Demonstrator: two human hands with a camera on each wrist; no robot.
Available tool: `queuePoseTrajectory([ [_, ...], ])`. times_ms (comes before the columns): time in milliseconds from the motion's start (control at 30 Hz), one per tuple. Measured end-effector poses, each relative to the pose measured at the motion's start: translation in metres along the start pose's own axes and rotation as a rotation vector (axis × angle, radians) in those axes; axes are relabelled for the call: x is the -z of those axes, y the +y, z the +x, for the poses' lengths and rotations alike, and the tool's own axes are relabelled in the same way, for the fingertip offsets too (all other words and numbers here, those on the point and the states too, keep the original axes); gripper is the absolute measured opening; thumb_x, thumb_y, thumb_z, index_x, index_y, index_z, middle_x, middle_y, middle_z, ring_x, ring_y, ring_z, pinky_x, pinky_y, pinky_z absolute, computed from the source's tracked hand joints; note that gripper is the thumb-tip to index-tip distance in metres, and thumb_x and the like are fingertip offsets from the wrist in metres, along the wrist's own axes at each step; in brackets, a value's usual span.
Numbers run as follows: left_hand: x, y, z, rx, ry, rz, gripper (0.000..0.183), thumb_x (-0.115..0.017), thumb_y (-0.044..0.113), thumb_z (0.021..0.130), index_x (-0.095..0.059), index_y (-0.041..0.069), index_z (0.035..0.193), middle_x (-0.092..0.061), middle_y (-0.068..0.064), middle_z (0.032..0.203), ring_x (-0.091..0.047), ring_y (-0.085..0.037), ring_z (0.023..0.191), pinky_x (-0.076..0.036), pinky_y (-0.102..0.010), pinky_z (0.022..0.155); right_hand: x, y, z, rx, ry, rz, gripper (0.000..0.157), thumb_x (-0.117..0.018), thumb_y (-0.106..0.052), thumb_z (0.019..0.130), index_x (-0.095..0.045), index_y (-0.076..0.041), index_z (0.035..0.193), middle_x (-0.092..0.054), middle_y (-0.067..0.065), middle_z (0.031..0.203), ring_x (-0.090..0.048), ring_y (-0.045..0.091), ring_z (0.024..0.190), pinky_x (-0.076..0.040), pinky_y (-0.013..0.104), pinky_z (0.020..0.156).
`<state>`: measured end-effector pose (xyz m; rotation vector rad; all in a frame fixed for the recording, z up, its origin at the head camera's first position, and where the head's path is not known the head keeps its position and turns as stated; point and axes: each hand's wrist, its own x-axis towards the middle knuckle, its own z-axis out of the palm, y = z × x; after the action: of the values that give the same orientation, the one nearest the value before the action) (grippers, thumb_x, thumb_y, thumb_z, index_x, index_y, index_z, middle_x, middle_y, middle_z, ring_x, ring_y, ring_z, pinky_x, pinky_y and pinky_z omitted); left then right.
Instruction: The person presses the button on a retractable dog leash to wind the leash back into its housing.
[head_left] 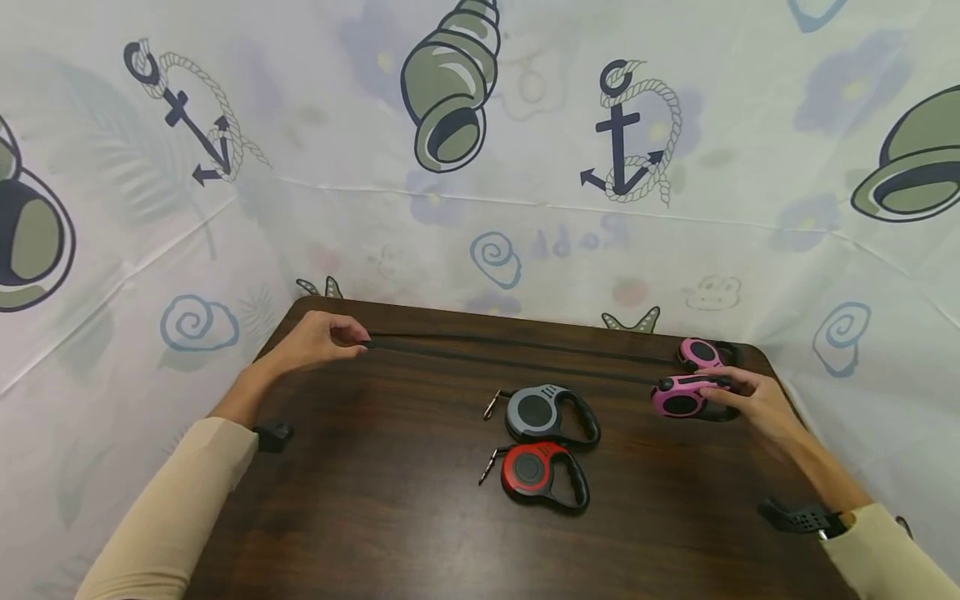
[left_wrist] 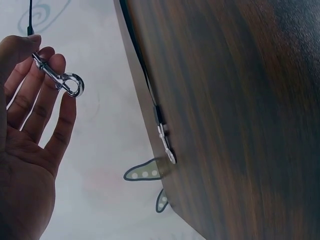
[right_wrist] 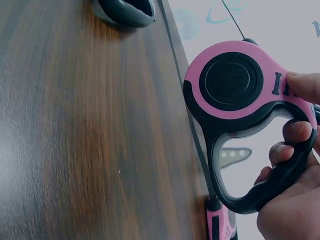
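My right hand [head_left: 757,404] grips the black handle of a pink retractable dog leash [head_left: 667,402], its fingers through the loop and thumb on the pink casing in the right wrist view. From it a black strap stretches taut leftward across the table. At the far left, my left hand [head_left: 330,340] pinches the strap's end between thumb and fingers. The metal clip [left_wrist: 60,77] lies against those fingers in the left wrist view. A second pink leash [head_left: 700,352] sits just behind the held one. Its extended strap ends in another metal clip [left_wrist: 167,145] near the table's back edge.
Side by side near the middle of the brown table [head_left: 360,500] lie a grey retractable leash [head_left: 517,425] and, in front of it, a red one [head_left: 513,475], metal clips pointing left. A white patterned cloth [head_left: 360,242] hangs round the back and sides.
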<state>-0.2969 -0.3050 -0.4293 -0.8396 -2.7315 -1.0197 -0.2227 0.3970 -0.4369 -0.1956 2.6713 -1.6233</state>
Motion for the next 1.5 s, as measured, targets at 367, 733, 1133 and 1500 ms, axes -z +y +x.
queuePoseTrajectory([
  [367,-0.011,0.01,0.01,-0.051,-0.017,-0.003,0.017,-0.084,0.0,0.088,-0.079,0.006,0.102,-0.08,-0.001,0.093,-0.077,-0.019,0.085,-0.062,-0.031,0.076,-0.018,-0.013,0.004,0.056,-0.046,0.02,0.035,-0.072,-0.014,0.102,-0.068,0.001,0.133,-0.072,-0.007,0.106,-0.064,0.011,0.09,-0.057,0.028,0.074],
  [733,-0.021,0.02,0.017,-0.073,-0.033,-0.041,0.019,-0.083,-0.003,0.087,-0.079,0.006,0.103,-0.079,-0.001,0.094,-0.076,-0.02,0.087,-0.063,-0.037,0.08,-0.031,-0.023,0.009,0.113,-0.072,-0.02,0.035,-0.072,-0.012,0.102,-0.068,0.003,0.133,-0.074,-0.009,0.104,-0.064,0.012,0.086,-0.055,0.029,0.068],
  [1133,-0.029,0.029,0.019,-0.062,-0.026,-0.054,0.018,-0.085,0.001,0.087,-0.079,0.01,0.101,-0.079,0.005,0.091,-0.075,-0.012,0.083,-0.061,-0.029,0.078,-0.048,-0.036,0.011,0.152,-0.094,-0.012,0.033,-0.072,-0.011,0.101,-0.068,0.004,0.131,-0.075,-0.01,0.104,-0.068,0.011,0.088,-0.057,0.028,0.073],
  [1500,-0.032,0.038,0.02,-0.06,-0.04,-0.054,0.016,-0.084,0.003,0.088,-0.079,0.01,0.102,-0.079,0.005,0.091,-0.075,-0.013,0.084,-0.063,-0.037,0.079,-0.059,-0.043,0.011,0.158,-0.112,0.026,0.034,-0.071,-0.011,0.102,-0.068,0.005,0.132,-0.076,-0.007,0.101,-0.064,0.014,0.081,-0.052,0.028,0.066],
])
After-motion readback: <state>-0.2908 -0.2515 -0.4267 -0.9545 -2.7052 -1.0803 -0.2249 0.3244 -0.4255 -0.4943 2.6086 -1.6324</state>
